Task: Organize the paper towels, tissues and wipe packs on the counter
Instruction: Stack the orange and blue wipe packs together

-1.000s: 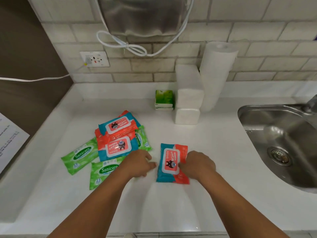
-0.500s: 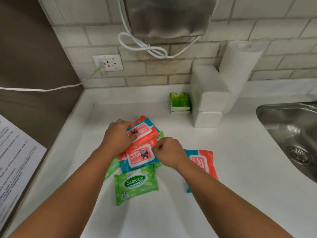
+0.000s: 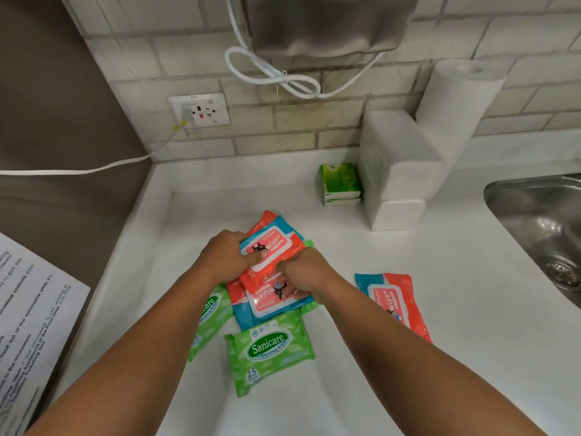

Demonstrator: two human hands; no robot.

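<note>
Both hands have closed in on the pile since a moment ago, and the left thumb now sits on top of it. On the white worktop (image 3: 446, 265), the tall white paper towel roll (image 3: 456, 105) and the stacked white tissue packs (image 3: 399, 158) stand at the back edge.

At the middle of the worktop the top red-and-blue wipe pack (image 3: 276, 242) lies on its twin, the lower red-and-blue wipe pack (image 3: 267, 306). Its long axis runs diagonally, near-left to far-right, with the label lettering rising toward the back-right corner.

The left hand (image 3: 224, 258) is clamped on this top pack, fingers curled over its left edge and thumb pressed on the label. The right hand (image 3: 306, 273) has curled fingers on the overlap of the two packs; whether it pinches or only pins, I cannot tell.

And the target, I'd say: the lone red-and-blue wipe pack (image 3: 393, 298) lies to the right, apart, long axis roughly front to back. The right hand is nearer, so the top pack likely needs swinging round to match.
</note>
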